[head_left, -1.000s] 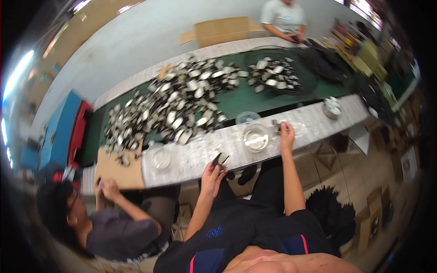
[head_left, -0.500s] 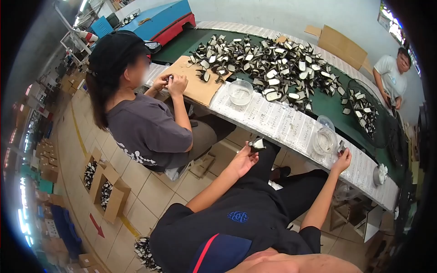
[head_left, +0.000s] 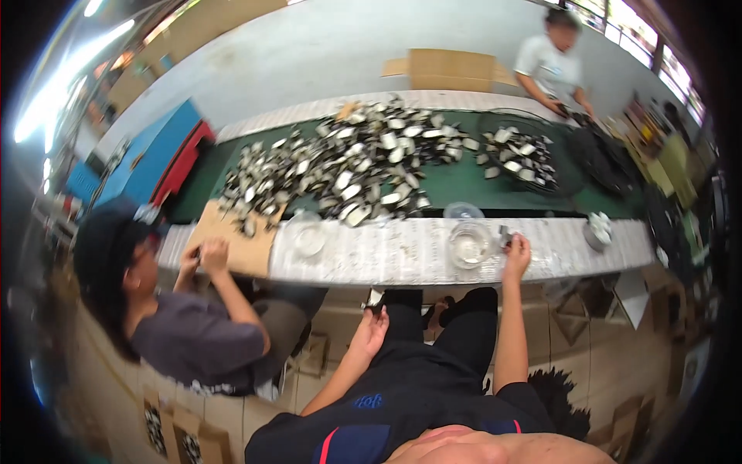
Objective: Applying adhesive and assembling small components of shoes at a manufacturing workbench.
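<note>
Both hands are occupied, one piece at the left and a small part beside a bowl at the right.
A co-worker's hands (head_left: 205, 255) meet above a cardboard sheet (head_left: 251, 251); the pile (head_left: 348, 158) lies beyond the tabletop (head_left: 386, 259). The left hand (head_left: 371, 331), fingers loosely curled, has a black-and-white piece (head_left: 376, 300) at its fingertips, short of the edge. Beside the clear bowl (head_left: 455, 257), the right hand (head_left: 518, 259) pinches a small greyish part (head_left: 505, 236). The step seems to be pairing part with piece; next calls for bringing them together, piece steady.
</note>
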Motion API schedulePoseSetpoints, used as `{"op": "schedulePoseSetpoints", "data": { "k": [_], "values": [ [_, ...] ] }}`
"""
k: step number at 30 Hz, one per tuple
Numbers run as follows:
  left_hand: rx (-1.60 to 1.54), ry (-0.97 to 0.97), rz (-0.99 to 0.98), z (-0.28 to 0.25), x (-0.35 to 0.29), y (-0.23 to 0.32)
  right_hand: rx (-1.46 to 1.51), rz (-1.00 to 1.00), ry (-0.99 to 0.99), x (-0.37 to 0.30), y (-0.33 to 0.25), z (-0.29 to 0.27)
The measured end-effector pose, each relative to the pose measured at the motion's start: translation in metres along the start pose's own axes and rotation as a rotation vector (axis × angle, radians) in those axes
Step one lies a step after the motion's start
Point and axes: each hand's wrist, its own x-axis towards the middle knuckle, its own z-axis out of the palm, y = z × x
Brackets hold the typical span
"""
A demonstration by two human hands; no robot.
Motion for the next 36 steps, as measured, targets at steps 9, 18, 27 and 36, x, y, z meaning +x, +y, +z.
{"op": "schedulePoseSetpoints", "data": {
  "k": [9,18,27,36],
  "values": [
    [0.215,0.103,-0.202,-0.013,0.029,-0.018,0.011,-0.001,0.047,-0.014,-0.019,0.001],
    [0.152,0.096,-0.128,0.004,0.031,-0.013,0.027,0.006,0.060,0.003,-0.022,0.010],
    [0.112,0.085,-0.191,-0.002,0.014,-0.010,0.039,0.023,0.063,-0.008,-0.024,0.005],
    [0.009,-0.107,-0.391,0.002,0.009,-0.011,0.056,0.028,0.053,-0.006,-0.025,0.003]
  ]
}}
